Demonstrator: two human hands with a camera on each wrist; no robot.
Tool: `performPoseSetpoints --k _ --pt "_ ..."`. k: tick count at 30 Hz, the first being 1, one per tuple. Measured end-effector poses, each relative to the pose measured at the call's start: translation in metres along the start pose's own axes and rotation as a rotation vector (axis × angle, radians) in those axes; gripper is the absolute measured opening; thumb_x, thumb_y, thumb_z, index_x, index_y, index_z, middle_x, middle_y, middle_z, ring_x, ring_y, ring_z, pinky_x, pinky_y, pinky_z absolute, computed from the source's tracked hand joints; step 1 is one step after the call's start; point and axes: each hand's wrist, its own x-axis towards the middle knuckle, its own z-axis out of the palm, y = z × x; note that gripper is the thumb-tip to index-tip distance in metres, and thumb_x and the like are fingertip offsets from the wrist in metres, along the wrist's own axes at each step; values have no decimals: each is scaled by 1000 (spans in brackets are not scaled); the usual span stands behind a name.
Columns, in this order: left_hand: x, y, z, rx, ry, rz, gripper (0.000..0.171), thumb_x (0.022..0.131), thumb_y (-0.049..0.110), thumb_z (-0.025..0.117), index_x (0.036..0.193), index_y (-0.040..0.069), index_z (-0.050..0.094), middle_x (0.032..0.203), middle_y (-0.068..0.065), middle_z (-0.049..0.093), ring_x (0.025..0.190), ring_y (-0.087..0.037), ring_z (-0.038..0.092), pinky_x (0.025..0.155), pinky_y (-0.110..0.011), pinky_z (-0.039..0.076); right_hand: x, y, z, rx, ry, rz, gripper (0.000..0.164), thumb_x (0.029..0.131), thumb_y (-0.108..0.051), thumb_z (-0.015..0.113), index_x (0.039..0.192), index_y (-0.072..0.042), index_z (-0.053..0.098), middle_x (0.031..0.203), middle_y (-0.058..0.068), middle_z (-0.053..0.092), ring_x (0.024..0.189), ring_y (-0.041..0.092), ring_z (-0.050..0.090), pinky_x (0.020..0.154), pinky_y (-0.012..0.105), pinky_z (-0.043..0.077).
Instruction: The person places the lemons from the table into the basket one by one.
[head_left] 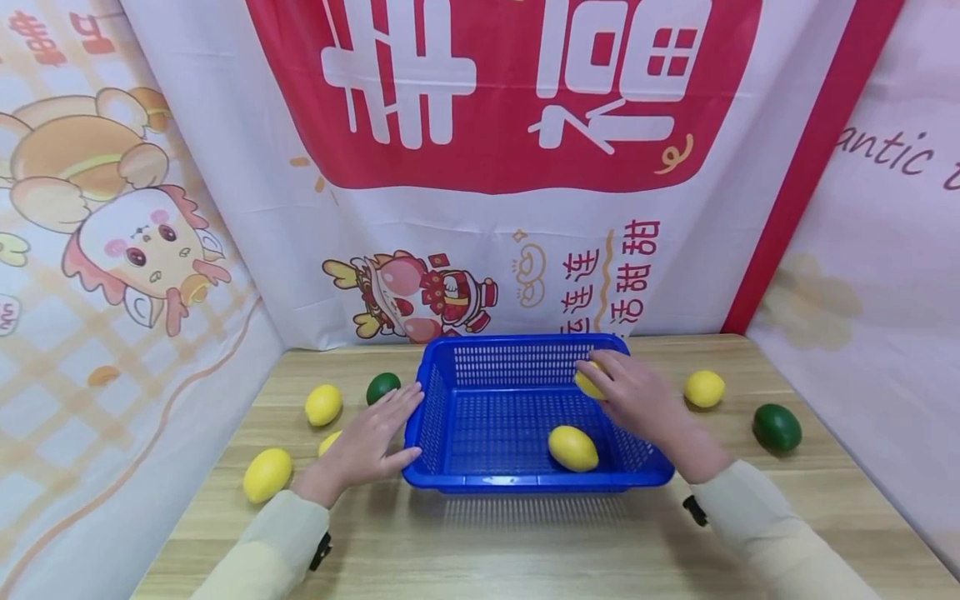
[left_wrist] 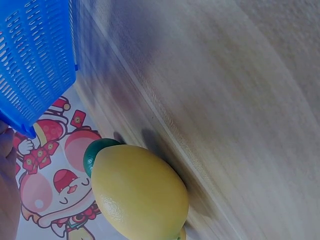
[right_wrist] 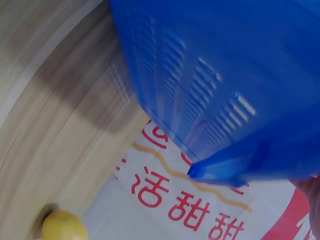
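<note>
Right fingers (head_left: 611,363) grip yellow lemon (head_left: 589,384); basket (head_left: 495,481) blue, slotted.

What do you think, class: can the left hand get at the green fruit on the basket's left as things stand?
Probably yes: the left hand rests against the blue basket, holding no fruit, and the green fruit lies just beyond it with nothing visibly between.

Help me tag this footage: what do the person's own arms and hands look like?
Both sleeves are pale off-white and plain where visible. A small black piece shows by each sleeve end; its nature is unclear. The left hand and right hand wear no gloves.
</note>
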Motion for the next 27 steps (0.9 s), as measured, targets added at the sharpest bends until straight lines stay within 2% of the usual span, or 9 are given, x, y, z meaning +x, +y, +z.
performPoseSetpoints --k 12,20,27 --pt "1 1 -1 -4 1 -3 77 93 46 56 151 1 30 157 -12 27 144 -26 24 115 -46 21 8 -7 11 69 -218 103 62 73 -10 85 128 -5 57 120 16 59 112 33 56 96 46 48" --pt "1 1 -1 -4 -7 -4 78 93 47 56 151 1 31 157 -13 27 144 -27 25 115 -46 22 10 -13 17 125 -297 150 57 75 -9 83 127 -4 59 120 14 60 113 32 56 97 46 48" --pt "0 2 -2 -11 -11 -9 78 93 46 56 151 1 30 157 -13 27 144 -28 25 115 -47 22 9 -16 24 119 -360 180 58 76 -10 83 128 -4 58 122 15 59 113 33 56 97 47 47"
